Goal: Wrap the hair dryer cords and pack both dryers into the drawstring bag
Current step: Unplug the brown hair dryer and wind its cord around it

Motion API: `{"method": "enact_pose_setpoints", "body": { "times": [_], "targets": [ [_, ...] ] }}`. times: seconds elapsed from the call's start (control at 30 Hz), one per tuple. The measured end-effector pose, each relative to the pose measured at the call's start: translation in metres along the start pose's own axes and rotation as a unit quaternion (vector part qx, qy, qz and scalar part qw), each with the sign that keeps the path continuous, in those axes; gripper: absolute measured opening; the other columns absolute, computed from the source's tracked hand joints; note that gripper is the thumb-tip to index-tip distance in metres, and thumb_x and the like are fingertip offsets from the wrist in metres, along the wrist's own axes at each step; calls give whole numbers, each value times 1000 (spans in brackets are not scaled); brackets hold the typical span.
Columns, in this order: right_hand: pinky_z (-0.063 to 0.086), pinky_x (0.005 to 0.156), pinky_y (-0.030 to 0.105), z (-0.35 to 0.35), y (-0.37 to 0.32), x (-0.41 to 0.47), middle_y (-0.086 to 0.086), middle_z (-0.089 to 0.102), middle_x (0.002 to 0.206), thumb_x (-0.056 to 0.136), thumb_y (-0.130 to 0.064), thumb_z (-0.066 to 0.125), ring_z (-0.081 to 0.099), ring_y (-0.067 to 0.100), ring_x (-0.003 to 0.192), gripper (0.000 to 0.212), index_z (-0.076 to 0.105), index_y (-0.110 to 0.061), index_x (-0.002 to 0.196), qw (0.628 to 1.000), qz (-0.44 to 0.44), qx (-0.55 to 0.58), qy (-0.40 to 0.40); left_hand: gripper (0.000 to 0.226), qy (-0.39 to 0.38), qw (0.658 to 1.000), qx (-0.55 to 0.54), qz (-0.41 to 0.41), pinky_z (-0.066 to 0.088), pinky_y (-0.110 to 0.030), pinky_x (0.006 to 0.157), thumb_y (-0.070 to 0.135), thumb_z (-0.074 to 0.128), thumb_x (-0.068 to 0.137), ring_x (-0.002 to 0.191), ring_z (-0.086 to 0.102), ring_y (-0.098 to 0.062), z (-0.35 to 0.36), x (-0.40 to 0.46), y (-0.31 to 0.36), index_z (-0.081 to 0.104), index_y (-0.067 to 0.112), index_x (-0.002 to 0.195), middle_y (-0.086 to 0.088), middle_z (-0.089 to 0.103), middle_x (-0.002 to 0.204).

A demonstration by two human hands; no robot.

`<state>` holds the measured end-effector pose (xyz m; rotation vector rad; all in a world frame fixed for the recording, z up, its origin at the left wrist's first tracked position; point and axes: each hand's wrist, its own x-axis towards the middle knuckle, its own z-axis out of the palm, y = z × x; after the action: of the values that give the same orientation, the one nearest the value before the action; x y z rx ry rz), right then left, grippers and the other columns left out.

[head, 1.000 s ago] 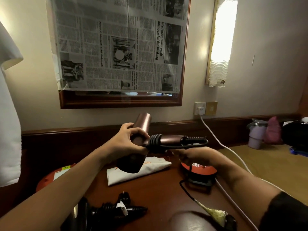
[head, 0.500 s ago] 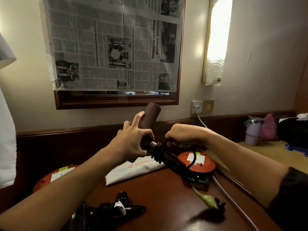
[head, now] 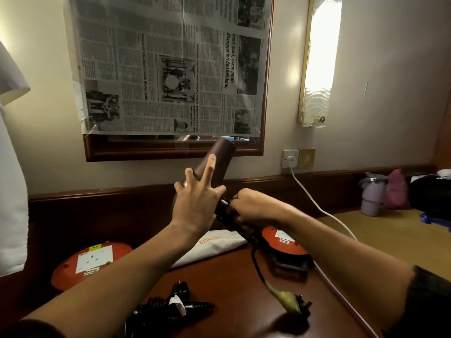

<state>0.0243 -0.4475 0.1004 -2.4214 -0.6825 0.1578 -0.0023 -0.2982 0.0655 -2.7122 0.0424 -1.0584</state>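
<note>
**Item: brown hair dryer, cord partly wound — handling notes**

Location. The matte brown cylindrical hair dryer (head: 220, 159) is held up over the dark polished wooden desk (head: 227, 284), barrel tilted toward the wall, handle slanting down to my right.

Left hand (head: 195, 203). Palm pressed against the barrel near its junction with the handle; fingers splayed and lifted, so it braces more than it clasps.

Right hand (head: 249, 207). Clenched around the handle, over the wound coils as far as I can tell.

Cord. The black flexible cord (head: 256, 262) drops from the handle end to a plug with a yellowish sleeve (head: 289, 301) lying on the desk.

Handling. Rigid smooth shell, likely moderate in weight and a little slippery; best taken at the handle or where barrel meets handle. The cord is springy and will probably unwind unless pinned by a thumb or tucked.

Other stock. A second, black hair dryer with its cord wrapped (head: 168, 311) lies at the near desk edge. The white fabric drawstring bag with orange lettering (head: 214, 245) lies flat behind my hands, soft, its mouth not visible.
</note>
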Motion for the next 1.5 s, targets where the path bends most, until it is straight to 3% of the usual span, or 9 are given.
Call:
{"method": "enact_pose_setpoints", "body": {
  "times": [0.13, 0.4, 0.67, 0.83, 1.0, 1.23, 1.37, 1.43, 1.5],
  "targets": [
    [44, 45, 29, 22, 6, -4, 6, 56, 57, 103, -9, 38, 50, 16, 42, 21, 54, -9, 91, 986, -30, 166, -9, 40, -23, 989, -100, -110, 48, -49, 78, 35, 82, 71, 115, 39, -39, 0, 4, -7, 61, 38, 105, -6, -7, 159],
    [48, 50, 18, 42, 22, -6, 3, 63, 66, 108, -21, 36, 58, 5, 51, 29, 63, -10, 100, 990, -71, 126, -4, 41, -75, 941, -269, -190, 46, -55, 92, 29, 82, 70, 121, 34, -43, 0, 4, -14, 64, 38, 105, 0, 1, 153],
    [47, 58, 15, 52, 47, 3, 1, 59, 54, 107, -48, 26, 56, 10, 49, 62, 69, -7, 90, 982, -86, 146, -81, 33, -108, 873, -414, -235, 36, -39, 105, 28, 83, 67, 128, 33, -42, 2, 5, -31, 68, 39, 94, -8, 15, 146],
    [38, 48, 24, 50, 65, 11, -4, 39, 52, 93, -67, 36, 37, 10, 44, 65, 60, -14, 65, 979, -53, 175, -95, 37, -129, 840, -487, -200, 31, -23, 95, 26, 87, 69, 113, 23, -13, -3, 5, -37, 71, 30, 101, -1, 21, 127],
    [31, 43, 21, 35, 72, 14, -1, 35, 57, 90, -68, 45, 32, 11, 46, 57, 55, -17, 67, 981, -37, 168, -95, 37, -168, 832, -499, -174, 44, -26, 85, 28, 90, 65, 106, 47, -20, -9, 4, -38, 72, 32, 97, 2, 24, 124],
    [36, 57, 23, 2, 83, 9, -4, 45, 61, 85, -63, 65, 40, 9, 57, 49, 57, -19, 66, 988, -52, 117, -87, 42, -207, 834, -497, -120, 55, -31, 88, 39, 93, 53, 110, 57, -23, -14, 4, -51, 74, 39, 91, -1, 35, 135],
    [56, 83, 23, -19, 99, 15, -10, 66, 72, 98, -28, 62, 60, 3, 68, 25, 71, -8, 110, 987, 53, 138, -63, 35, -250, 826, -498, -80, 44, -17, 79, 27, 91, 64, 120, 43, -19, -29, 0, -51, 73, 39, 91, 11, 19, 141],
    [52, 67, 24, -25, 92, 19, 1, 58, 71, 96, -23, 64, 53, 3, 57, 25, 70, 0, 99, 994, 21, 86, -66, 35, -258, 836, -481, -53, 46, -23, 86, 25, 90, 65, 125, 40, -21, -33, -2, -47, 73, 39, 92, 14, 13, 147],
    [38, 54, 23, -30, 78, 17, 2, 49, 63, 90, -42, 69, 43, 7, 53, 37, 63, -8, 75, 997, -18, 34, -65, 36, -263, 850, -455, -25, 46, -35, 99, 24, 88, 66, 131, 36, -25, -33, -4, -44, 72, 42, 93, 15, 7, 151]
  ]
}}
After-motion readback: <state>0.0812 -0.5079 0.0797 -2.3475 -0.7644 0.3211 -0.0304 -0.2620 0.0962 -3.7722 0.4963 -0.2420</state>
